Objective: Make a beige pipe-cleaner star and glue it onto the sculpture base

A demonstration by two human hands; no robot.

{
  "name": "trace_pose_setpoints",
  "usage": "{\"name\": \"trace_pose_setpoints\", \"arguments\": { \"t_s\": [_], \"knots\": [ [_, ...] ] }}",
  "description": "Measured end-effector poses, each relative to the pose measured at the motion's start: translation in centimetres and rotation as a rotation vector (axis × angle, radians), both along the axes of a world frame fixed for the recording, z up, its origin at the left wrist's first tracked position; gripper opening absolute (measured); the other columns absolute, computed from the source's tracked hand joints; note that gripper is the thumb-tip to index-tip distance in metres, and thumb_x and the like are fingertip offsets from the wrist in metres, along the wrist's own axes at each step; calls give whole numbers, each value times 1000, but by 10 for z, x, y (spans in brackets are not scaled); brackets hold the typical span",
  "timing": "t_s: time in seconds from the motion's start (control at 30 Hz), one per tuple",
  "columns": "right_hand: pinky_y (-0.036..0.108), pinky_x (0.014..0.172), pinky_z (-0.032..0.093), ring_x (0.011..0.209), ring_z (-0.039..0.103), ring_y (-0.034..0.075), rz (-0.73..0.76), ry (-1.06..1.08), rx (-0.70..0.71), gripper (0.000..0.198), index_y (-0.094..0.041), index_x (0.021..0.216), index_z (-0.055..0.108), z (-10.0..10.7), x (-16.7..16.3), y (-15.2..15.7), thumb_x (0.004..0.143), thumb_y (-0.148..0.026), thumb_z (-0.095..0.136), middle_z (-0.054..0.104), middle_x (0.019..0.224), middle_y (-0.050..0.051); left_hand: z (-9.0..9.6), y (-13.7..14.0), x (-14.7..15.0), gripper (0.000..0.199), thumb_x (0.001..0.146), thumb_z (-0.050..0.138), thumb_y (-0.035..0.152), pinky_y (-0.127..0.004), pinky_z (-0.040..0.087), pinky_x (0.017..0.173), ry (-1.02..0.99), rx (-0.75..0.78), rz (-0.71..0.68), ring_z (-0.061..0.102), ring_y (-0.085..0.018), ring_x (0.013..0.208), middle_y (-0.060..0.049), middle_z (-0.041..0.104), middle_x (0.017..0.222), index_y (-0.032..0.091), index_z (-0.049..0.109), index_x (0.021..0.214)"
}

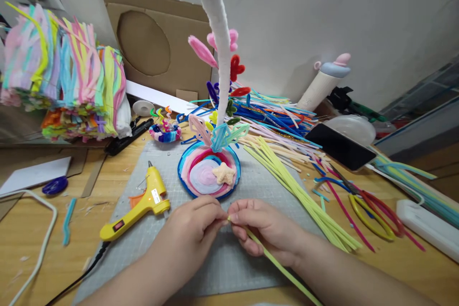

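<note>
A yellow-green pipe cleaner (278, 265) runs from my fingertips down toward the lower right. My right hand (260, 225) is closed around it near its end. My left hand (201, 222) pinches at the tip, with the fingertips of both hands almost touching. Just beyond them stands a round coiled base (204, 179) of blue, pink and lilac pipe cleaners, bearing a cream star (224, 173). From its back rises a tall white fuzzy stem (219, 24) with colored petals and leaf shapes around it.
A yellow glue gun (147, 203) lies to the left on the grey cutting mat (143, 258). Loose yellow-green pipe cleaners (304, 196), scissors (373, 210) and a phone (339, 146) lie to the right. Bundled pipe cleaners (68, 67) and a cardboard sheet (179, 38) stand behind.
</note>
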State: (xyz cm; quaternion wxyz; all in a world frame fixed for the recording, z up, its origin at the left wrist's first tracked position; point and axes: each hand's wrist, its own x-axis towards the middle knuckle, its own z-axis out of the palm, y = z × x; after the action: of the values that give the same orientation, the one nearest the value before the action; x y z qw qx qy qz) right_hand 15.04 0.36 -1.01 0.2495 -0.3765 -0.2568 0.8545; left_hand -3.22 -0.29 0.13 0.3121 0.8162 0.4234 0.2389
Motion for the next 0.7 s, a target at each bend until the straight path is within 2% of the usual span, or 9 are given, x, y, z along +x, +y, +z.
{"name": "trace_pose_setpoints", "arguments": {
  "t_s": [0.23, 0.33, 0.4, 0.47, 0.63, 0.7],
  "knots": [
    [10, 26, 30, 30, 49, 4, 8, -46, 120, 25, -17, 77, 49, 3, -1, -3, 73, -31, 70, 59, 52, -6, 7, 0, 2, 16, 88, 43, 13, -25, 42, 68, -13, -83, 3, 56, -15, 78, -3, 61, 84, 19, 56, 79],
    [9, 27, 30, 30, 48, 3, -3, -32, 121, 27, -15, 75, 51, 5, 0, -2, 72, -31, 72, 58, 51, -6, 9, 0, 3, 16, 87, 43, 13, -24, 42, 67, -67, -102, -9, 54, -14, 76, -2, 59, 82, 19, 54, 78],
    [9, 27, 31, 31, 48, 3, 9, -1, 109, 27, -15, 75, 51, 5, 1, -2, 72, -31, 73, 59, 52, -5, 9, 0, 4, 14, 86, 46, 14, -24, 41, 64, -109, -133, 37, 53, -14, 72, -1, 58, 77, 19, 54, 75],
    [9, 27, 32, 31, 50, 4, 19, 31, 102, 29, -16, 77, 51, 5, 2, -2, 71, -31, 74, 59, 53, -5, 10, -1, 6, 13, 83, 51, 19, -24, 40, 60, -184, -241, 109, 52, -14, 65, -1, 57, 71, 18, 55, 72],
    [9, 28, 36, 36, 53, 5, 28, 116, 128, 34, -17, 80, 47, 2, 0, -3, 71, -32, 76, 63, 61, -3, 13, 0, 13, 14, 75, 63, 27, -24, 45, 54, -580, -722, 199, 54, -12, 54, 1, 58, 62, 16, 56, 70],
    [9, 29, 37, 38, 55, 5, 35, 127, 138, 36, -17, 81, 46, 0, -1, -4, 71, -33, 76, 66, 69, 1, 13, 1, 14, 16, 72, 67, 27, -23, 46, 54, -674, -810, 201, 56, -12, 54, 1, 58, 61, 15, 58, 69]
  ]
}}
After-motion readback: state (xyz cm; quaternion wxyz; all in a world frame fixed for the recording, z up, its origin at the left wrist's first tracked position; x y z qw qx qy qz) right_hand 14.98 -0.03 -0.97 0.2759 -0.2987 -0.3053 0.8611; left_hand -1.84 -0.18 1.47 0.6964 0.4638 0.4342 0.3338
